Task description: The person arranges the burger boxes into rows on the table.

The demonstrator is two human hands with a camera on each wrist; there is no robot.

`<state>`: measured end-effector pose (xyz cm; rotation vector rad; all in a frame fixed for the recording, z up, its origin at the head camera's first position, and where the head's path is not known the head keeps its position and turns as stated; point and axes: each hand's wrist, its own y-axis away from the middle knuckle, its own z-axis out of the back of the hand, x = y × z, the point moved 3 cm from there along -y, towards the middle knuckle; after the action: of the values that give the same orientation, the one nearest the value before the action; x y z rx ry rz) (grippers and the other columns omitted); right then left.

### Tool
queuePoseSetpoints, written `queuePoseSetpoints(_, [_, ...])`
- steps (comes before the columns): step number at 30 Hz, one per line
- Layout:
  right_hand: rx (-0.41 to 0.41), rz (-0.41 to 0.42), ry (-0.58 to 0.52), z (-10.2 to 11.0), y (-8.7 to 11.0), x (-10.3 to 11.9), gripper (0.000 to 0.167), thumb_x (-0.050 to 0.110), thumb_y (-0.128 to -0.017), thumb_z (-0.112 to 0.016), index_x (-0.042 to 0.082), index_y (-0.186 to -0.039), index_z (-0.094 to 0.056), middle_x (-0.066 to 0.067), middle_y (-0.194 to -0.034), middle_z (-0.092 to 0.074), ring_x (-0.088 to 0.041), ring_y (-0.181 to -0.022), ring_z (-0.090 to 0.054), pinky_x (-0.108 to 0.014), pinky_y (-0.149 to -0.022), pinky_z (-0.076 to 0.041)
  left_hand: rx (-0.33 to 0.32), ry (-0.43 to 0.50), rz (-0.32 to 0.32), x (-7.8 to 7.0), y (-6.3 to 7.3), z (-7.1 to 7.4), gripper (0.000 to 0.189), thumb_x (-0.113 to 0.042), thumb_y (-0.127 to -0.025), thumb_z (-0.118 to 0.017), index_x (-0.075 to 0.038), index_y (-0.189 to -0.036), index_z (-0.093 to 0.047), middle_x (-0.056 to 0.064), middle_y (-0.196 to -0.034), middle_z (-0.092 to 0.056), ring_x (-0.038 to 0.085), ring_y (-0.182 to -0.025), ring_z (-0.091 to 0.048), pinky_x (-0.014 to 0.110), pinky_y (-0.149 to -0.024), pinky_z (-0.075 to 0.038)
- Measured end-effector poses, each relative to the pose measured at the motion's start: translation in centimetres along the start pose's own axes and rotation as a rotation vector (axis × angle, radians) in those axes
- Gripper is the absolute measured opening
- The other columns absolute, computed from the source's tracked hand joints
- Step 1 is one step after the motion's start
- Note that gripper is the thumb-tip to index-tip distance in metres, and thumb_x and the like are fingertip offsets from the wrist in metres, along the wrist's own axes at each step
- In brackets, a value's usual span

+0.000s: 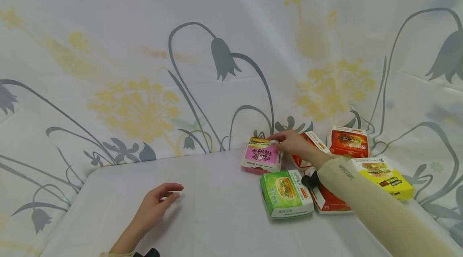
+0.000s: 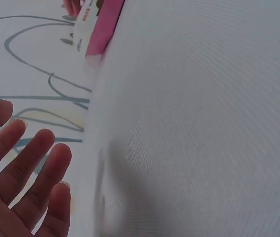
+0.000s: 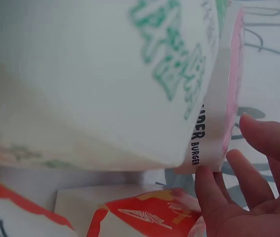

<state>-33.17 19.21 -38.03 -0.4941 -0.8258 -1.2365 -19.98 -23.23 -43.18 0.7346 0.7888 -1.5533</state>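
My right hand (image 1: 298, 146) reaches to the far right corner of a pink burger box (image 1: 261, 156). In the right wrist view a fingertip meets the white side of that box, while the other fingers (image 3: 252, 180) stay spread around its corner. My left hand (image 1: 153, 207) hovers over the white cloth on the left, holding nothing, its fingers relaxed and apart. A green burger box (image 1: 285, 190) lies just nearer than the pink one. Its white side (image 3: 81, 89) fills much of the right wrist view.
Right of the pink box is a red burger box (image 1: 302, 161), partly behind my right hand. Another red box (image 1: 349, 142) sits at the back right. A third red box (image 1: 330, 200) and a yellow box (image 1: 388, 180) flank my right sleeve. Flower-printed cloth (image 1: 231, 100) rises behind.
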Motion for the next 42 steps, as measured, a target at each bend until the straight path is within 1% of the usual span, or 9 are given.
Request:
queuePoseSetpoints(6, [-0.019,0.006,0.055,-0.6,-0.4,0.8,0.042,0.003,-0.088,-0.067,0.003,-0.129,-0.066,-0.022,-0.131,-0.061,-0.032,-0.114,-0.055,-0.045,-0.094,-0.047,0.031,0.007,-0.004,-0.1,-0.3,-0.6,0.022,-0.010,-0.097,-0.064,-0.013,-0.118,-0.070,-0.002,-0.115,-0.070,0.018,-0.106,-0.064,0.035,-0.088,-0.050])
queuePoseSetpoints(11, [-0.008,-0.020,0.098,-0.9,-0.9,1.3,0.041,0.005,-0.088,-0.070,0.006,-0.129,-0.067,-0.019,-0.127,-0.063,-0.029,-0.108,-0.056,-0.043,-0.092,-0.047,0.050,0.025,-0.023,-0.4,-0.7,-1.1,0.023,-0.008,-0.097,-0.064,-0.013,-0.118,-0.070,-0.002,-0.115,-0.070,0.017,-0.105,-0.064,0.032,-0.088,-0.051])
queuePoseSetpoints(15, [0.012,-0.059,0.084,-1.0,-1.2,1.6,0.041,0.008,-0.088,-0.071,0.007,-0.129,-0.068,-0.017,-0.127,-0.062,-0.029,-0.110,-0.054,-0.044,-0.095,-0.045,0.058,0.033,-0.026,-0.6,-0.9,-1.5,0.023,-0.007,-0.097,-0.063,-0.012,-0.119,-0.070,-0.002,-0.115,-0.070,0.016,-0.104,-0.064,0.030,-0.087,-0.051])
queuePoseSetpoints(22, [0.016,-0.053,0.070,-1.6,-2.0,1.8,0.040,0.008,-0.085,-0.074,0.005,-0.125,-0.070,-0.018,-0.129,-0.063,-0.033,-0.119,-0.055,-0.047,-0.100,-0.044,0.063,0.060,-0.035,-0.9,-1.0,-1.5,0.025,-0.005,-0.097,-0.062,-0.009,-0.120,-0.069,0.001,-0.115,-0.071,0.016,-0.103,-0.065,0.031,-0.087,-0.051])
queuePoseSetpoints(27, [0.005,-0.068,0.054,-2.3,-2.6,2.0,0.038,0.009,-0.084,-0.076,0.008,-0.122,-0.072,-0.017,-0.129,-0.063,-0.033,-0.122,-0.054,-0.048,-0.103,-0.043,0.113,0.088,-0.061,-0.8,-1.2,-1.7,0.026,-0.009,-0.099,-0.061,-0.008,-0.124,-0.067,0.003,-0.118,-0.070,0.017,-0.107,-0.064,0.029,-0.090,-0.050])
queuePoseSetpoints(31, [0.018,-0.078,-0.004,-3.2,-2.9,2.3,0.038,0.007,-0.084,-0.076,0.007,-0.122,-0.072,-0.016,-0.131,-0.062,-0.031,-0.121,-0.054,-0.048,-0.103,-0.043,0.140,0.108,-0.070,-0.8,-1.6,-2.0,0.028,-0.011,-0.099,-0.061,-0.007,-0.127,-0.065,0.006,-0.120,-0.069,0.020,-0.111,-0.063,0.028,-0.091,-0.049])
queuePoseSetpoints(35, [0.034,-0.097,-0.031,-4.1,-3.0,2.9,0.037,0.007,-0.086,-0.074,0.008,-0.123,-0.071,-0.015,-0.133,-0.060,-0.031,-0.122,-0.054,-0.050,-0.105,-0.041,0.158,0.183,-0.059,-1.0,-2.2,-2.5,0.033,-0.010,-0.100,-0.059,-0.004,-0.132,-0.060,0.012,-0.124,-0.067,0.023,-0.110,-0.064,0.032,-0.088,-0.050])
queuePoseSetpoints(38, [0.044,-0.103,-0.034,-4.6,-2.9,3.4,0.037,0.007,-0.087,-0.073,0.008,-0.124,-0.071,-0.015,-0.134,-0.058,-0.032,-0.124,-0.052,-0.052,-0.106,-0.039,0.166,0.256,-0.029,-1.1,-2.8,-3.2,0.037,-0.011,-0.100,-0.059,-0.003,-0.136,-0.057,0.015,-0.128,-0.065,0.024,-0.111,-0.064,0.034,-0.086,-0.051])
queuePoseSetpoints(42, [0.068,-0.104,-0.022,-5.4,-2.9,4.0,0.036,0.009,-0.087,-0.073,0.010,-0.123,-0.072,-0.013,-0.130,-0.058,-0.031,-0.122,-0.053,-0.052,-0.105,-0.040,0.132,0.298,0.002,-0.9,-3.6,-4.0,0.040,-0.014,-0.099,-0.062,-0.005,-0.137,-0.057,0.013,-0.129,-0.064,0.024,-0.112,-0.063,0.033,-0.085,-0.051])
